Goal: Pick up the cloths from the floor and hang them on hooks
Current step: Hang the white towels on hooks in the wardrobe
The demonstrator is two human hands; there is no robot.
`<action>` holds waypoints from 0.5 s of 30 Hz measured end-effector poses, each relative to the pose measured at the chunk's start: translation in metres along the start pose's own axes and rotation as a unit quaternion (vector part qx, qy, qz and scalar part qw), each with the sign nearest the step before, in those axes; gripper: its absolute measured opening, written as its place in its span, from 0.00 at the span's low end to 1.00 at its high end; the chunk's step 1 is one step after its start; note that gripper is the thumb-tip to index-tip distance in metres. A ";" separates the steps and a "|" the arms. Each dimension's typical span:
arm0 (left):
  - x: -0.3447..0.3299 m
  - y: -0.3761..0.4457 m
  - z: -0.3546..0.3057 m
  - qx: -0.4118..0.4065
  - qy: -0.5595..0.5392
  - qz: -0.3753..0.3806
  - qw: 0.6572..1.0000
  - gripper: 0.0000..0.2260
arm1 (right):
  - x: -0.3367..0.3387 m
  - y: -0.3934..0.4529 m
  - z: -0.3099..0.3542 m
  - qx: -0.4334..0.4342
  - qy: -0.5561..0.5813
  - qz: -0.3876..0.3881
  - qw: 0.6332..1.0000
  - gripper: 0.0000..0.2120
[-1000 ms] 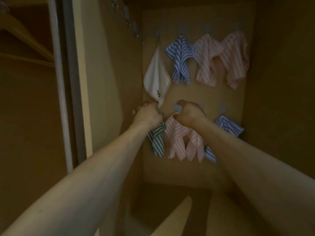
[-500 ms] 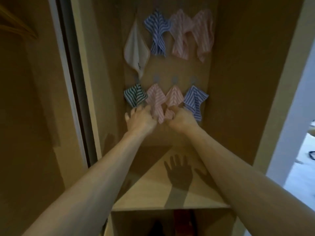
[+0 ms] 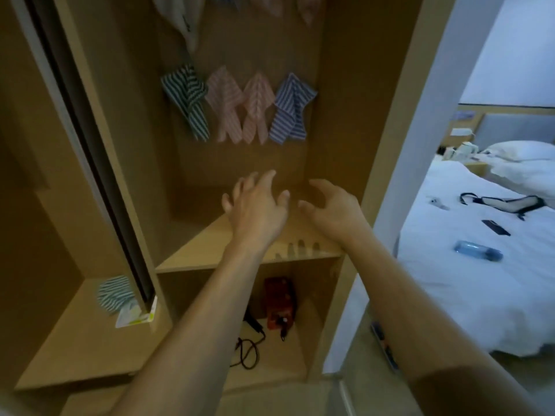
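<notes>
My left hand: fingers spread, loose, holding nothing. My right hand: fingers apart, half curled, empty too. Both hover over wardrobe shelf, clear of cloth. At 12 o'clock above hands, lower row hangs on back panel: green striped cloth, two pink cloths, blue striped cloth, pinched at top so folds drape. Hooks hidden beneath. Another green striped cloth at 8 o'clock, lying on lower ledge, likely next pickup. Bed at 3 o'clock.
</notes>
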State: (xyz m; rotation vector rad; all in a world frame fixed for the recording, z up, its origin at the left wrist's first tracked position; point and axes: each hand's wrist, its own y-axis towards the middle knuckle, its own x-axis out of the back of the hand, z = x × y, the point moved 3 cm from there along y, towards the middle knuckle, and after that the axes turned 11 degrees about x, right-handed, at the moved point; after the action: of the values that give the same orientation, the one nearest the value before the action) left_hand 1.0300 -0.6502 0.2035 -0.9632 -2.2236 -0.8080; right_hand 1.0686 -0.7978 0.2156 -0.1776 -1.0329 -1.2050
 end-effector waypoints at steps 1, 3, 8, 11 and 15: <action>-0.007 -0.020 -0.004 -0.005 -0.003 0.009 1.000 0.22 | 0.004 -0.019 -0.009 -0.015 0.001 -0.002 1.000 0.27; -0.022 -0.061 -0.010 -0.007 -0.006 0.036 0.999 0.22 | 0.014 -0.060 -0.028 -0.051 0.008 -0.011 0.999 0.27; -0.053 -0.155 -0.024 -0.025 -0.014 0.100 0.995 0.23 | 0.044 -0.166 -0.065 -0.105 -0.002 -0.041 0.994 0.26; -0.068 -0.205 -0.036 -0.039 -0.011 0.138 0.990 0.23 | 0.064 -0.229 -0.080 -0.151 0.006 -0.047 0.987 0.26; -0.096 -0.277 -0.057 -0.068 -0.006 0.196 0.978 0.23 | 0.092 -0.319 -0.099 -0.205 -0.001 -0.083 0.975 0.24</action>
State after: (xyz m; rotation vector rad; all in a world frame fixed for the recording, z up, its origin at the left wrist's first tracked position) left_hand 0.8845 -0.8858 0.0917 -1.4185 -1.9133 -0.7743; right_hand 0.8583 -1.0499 0.1036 -0.4212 -0.8005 -1.5637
